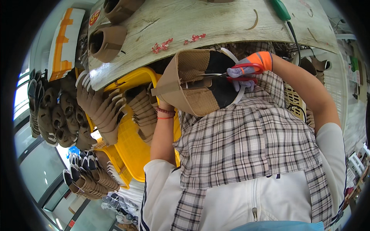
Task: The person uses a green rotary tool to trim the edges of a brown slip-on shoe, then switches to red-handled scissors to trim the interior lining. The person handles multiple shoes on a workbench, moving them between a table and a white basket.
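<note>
A tan shoe upper point(173, 85) with mesh lining and a black inner section is held in front of my plaid apron. My left hand point(165, 104) grips it from beneath at its left side; most of the fingers are hidden behind the fabric. Scissors with red handles point(256, 67) are in my right hand point(244, 72), which wears a grey glove with an orange cuff. Their blades point left, into the open inside of the upper, close to a tan strap. A white edge borders the upper's right side.
A worn worktable point(154, 29) holds more tan uppers point(107, 43), red flower-like bits point(162, 46) and a green-handled tool point(280, 10) with a black cord. Stacked uppers fill a yellow basket point(133, 163) at the left. Bundled uppers point(63, 119) hang beyond it.
</note>
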{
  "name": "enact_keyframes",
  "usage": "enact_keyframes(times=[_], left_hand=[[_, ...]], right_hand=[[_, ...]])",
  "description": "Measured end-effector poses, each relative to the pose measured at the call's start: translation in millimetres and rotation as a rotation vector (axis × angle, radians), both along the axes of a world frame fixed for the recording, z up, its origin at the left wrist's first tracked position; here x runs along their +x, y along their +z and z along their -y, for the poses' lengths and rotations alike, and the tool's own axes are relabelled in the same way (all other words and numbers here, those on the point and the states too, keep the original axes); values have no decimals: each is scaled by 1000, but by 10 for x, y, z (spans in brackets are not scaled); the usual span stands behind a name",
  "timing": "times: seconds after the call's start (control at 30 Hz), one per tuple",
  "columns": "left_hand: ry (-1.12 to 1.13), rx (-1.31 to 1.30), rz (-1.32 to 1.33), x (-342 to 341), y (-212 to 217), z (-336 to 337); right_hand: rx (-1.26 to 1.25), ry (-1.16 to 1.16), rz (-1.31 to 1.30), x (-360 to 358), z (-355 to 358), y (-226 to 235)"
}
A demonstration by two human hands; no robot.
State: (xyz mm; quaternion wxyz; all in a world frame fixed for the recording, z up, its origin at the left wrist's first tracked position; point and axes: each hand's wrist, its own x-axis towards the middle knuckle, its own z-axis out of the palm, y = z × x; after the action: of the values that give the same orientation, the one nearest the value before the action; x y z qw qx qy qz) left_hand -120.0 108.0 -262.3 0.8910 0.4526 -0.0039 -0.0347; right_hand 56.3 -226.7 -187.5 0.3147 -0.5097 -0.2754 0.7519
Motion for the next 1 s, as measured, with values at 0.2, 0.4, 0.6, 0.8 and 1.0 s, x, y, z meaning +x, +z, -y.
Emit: enact_keyframes(times=[0.2, 0.4, 0.6, 0.8, 1.0], left_hand=[[167, 35, -170, -33, 64, 77], [60, 852, -21, -38, -40, -7], [111, 467, -112, -53, -79, -70], [214, 883, 23, -3, 68, 122], [227, 408, -86, 15, 120, 200]], right_hand=[[-82, 102, 221, 126, -215, 210], [-88, 94, 215, 123, -200, 110], [-36, 66, 60, 141, -73, 7], [-6, 74, 2, 136, -38, 87], [-52, 63, 44, 129, -31, 118]])
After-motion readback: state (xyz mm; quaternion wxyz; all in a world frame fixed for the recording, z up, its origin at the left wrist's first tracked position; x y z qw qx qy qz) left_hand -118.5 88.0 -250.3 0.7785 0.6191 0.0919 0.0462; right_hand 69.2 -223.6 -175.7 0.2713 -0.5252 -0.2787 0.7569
